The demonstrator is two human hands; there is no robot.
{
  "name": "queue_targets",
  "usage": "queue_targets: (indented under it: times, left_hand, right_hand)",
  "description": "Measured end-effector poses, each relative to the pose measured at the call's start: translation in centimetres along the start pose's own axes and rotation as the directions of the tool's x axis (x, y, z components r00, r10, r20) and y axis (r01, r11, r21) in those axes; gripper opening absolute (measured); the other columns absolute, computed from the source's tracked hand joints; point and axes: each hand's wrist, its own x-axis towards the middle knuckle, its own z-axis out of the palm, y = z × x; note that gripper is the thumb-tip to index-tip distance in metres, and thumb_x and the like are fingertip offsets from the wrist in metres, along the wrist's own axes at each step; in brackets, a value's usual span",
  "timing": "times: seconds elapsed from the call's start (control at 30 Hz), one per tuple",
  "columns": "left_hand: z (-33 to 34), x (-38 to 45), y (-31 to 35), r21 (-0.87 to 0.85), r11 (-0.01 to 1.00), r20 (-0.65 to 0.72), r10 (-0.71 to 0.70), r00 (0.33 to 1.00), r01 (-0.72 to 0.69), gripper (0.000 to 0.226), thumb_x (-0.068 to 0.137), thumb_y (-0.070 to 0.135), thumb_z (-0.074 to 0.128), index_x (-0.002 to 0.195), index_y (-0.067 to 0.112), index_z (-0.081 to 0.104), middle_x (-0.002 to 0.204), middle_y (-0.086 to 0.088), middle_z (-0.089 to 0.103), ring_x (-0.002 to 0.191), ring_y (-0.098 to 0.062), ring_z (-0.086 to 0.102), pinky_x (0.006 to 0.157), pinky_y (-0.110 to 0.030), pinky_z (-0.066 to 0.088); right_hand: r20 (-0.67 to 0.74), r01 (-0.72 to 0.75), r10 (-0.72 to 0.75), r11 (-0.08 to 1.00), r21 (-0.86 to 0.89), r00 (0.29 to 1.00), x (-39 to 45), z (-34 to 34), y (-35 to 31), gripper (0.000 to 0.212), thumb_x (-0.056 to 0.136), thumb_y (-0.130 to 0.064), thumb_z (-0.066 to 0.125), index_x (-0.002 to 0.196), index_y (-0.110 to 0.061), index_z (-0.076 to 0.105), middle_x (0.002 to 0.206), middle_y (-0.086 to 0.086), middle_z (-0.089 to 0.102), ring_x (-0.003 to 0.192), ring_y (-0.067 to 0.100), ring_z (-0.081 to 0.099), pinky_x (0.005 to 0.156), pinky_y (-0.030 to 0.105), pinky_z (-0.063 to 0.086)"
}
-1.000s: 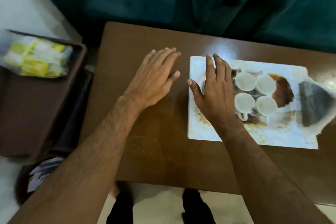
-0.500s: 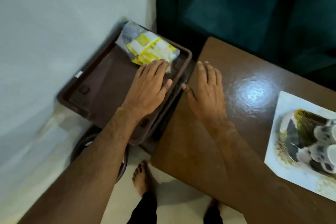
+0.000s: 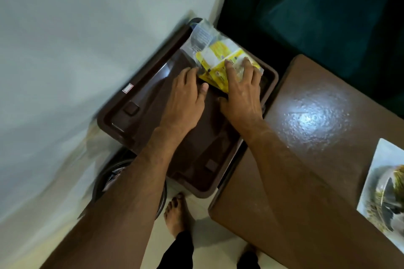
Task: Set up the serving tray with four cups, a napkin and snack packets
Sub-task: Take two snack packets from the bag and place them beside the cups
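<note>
Brown plastic serving tray (image 3: pixel 140 113) now fills the middle of my view, where half a second ago both hands hung short of the snack packets (image 3: pixel 218 59). My right hand (image 3: pixel 242 94) has crossed off the counter (image 3: pixel 317 137) and lies with fingers spread flat over the yellow-and-white bundle in the tray's far corner. My left hand (image 3: pixel 185 98) has come forward too, fingers loosely together, tips touching the bundle's near-left edge, thumb out to the side; neither hand has closed round it. The tray sits wedged between the pale wall (image 3: pixel 76 28) on the left and the counter edge on the right, with its near half bare. A bare foot (image 3: pixel 177 214) stands on the floor just below the tray's near corner. Motion blur smears the wall side and the packet printing. The napkin (image 3: pixel 384 192) is cut off at the right edge, and I cannot make out cups on it
</note>
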Motion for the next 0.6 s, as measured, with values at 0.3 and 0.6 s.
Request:
queue_targets:
  times: [0.3, 0.6]
  left_hand:
    - [0.8, 1.2, 0.4, -0.372, 0.914, -0.003, -0.177, 0.984, 0.163, 0.052, 0.106, 0.033, 0.053, 0.151, 0.012, 0.038, 0.145, -0.006, 0.059, 0.132, -0.022, 0.057, 0.108, -0.039, 0.048]
    - [-0.6, 1.1, -1.5, -0.587, 0.742, -0.07, -0.444, 0.893, 0.323, 0.053, 0.094, 0.043, 0.07, 0.132, 0.012, 0.05, 0.128, -0.003, 0.064, 0.113, -0.017, 0.064, 0.098, -0.035, 0.053]
  right_hand:
    - [-0.145, 0.015, -0.008, 0.999, 0.046, 0.989, -0.3, 0.8, -0.9, 0.068, 0.085, -0.002, 0.069, 0.149, -0.02, 0.051, 0.15, 0.021, 0.041, 0.134, 0.04, 0.039, 0.112, 0.05, 0.044]
    - [-0.144, 0.146, -0.116, 0.966, 0.212, 0.983, -5.1, 1.9, -5.2, 0.063, 0.073, -0.008, 0.074, 0.134, -0.007, 0.062, 0.127, 0.022, 0.055, 0.115, 0.038, 0.054, 0.096, 0.047, 0.05]
